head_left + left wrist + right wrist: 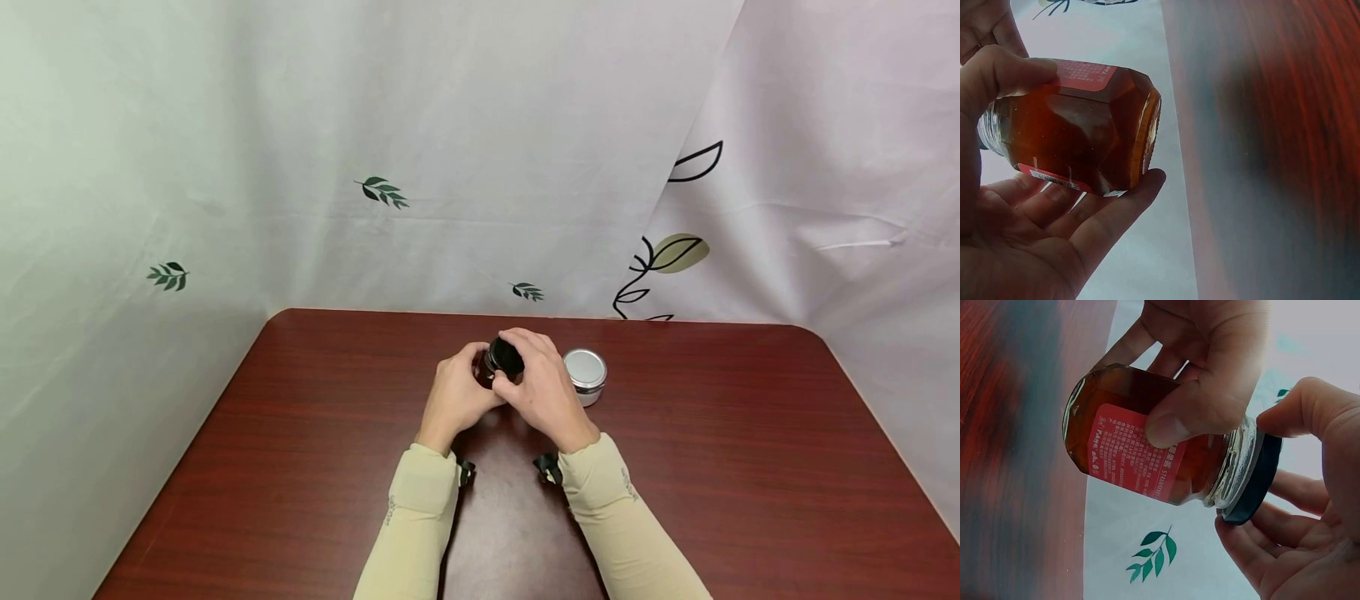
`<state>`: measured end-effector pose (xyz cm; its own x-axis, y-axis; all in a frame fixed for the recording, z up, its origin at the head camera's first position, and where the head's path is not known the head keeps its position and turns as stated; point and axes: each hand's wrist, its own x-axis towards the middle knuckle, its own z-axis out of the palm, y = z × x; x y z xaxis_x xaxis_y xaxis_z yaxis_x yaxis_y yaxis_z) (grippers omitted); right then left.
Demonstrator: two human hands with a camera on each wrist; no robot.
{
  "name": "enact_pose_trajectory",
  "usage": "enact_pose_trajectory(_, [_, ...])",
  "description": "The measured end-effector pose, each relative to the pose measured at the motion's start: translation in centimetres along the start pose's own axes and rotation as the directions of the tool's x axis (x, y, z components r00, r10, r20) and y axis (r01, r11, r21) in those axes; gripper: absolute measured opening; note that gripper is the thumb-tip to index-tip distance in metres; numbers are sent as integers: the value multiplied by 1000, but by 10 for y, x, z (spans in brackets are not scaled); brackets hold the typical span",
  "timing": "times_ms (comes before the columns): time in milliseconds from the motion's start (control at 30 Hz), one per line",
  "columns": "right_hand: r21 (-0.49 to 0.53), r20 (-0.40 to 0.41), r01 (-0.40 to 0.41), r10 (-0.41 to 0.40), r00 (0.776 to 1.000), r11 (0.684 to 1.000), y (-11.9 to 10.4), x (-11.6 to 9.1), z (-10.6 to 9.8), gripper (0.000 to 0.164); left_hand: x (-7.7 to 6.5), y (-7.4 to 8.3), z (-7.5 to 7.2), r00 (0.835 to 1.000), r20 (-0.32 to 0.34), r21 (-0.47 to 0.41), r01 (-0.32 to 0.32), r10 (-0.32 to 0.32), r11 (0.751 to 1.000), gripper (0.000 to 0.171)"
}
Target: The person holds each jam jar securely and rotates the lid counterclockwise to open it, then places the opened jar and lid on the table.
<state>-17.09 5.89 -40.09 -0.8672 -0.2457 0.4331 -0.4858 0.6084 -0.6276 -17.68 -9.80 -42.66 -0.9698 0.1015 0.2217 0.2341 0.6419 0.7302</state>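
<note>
Currently, on the left in the head view, the left hand [459, 396] clamps a jar [1079, 131] round its body, thumb on one side and fingers on the other. Held over the table [247, 467], towards its twelve o'clock edge, the jar lies tipped on its side: in the right wrist view its long axis runs from ten o'clock, the base, to four o'clock, the lid [1254, 481]. It is faceted glass, amber-brown, with a red label [1125, 450] in white print, a clear ridged neck and the lid black. Next, the right hand [543, 387] pinches that lid between thumb and fingers. At its three o'clock stands a silver-lidded tub [586, 369], upright.
</note>
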Motion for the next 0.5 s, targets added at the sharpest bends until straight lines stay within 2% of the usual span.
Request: enact_pose_trajectory(500, [6,-2,-1,1,1000,1000,0,0,0,53,1,-2,0,1000,6,-6,-7,7,1000,62])
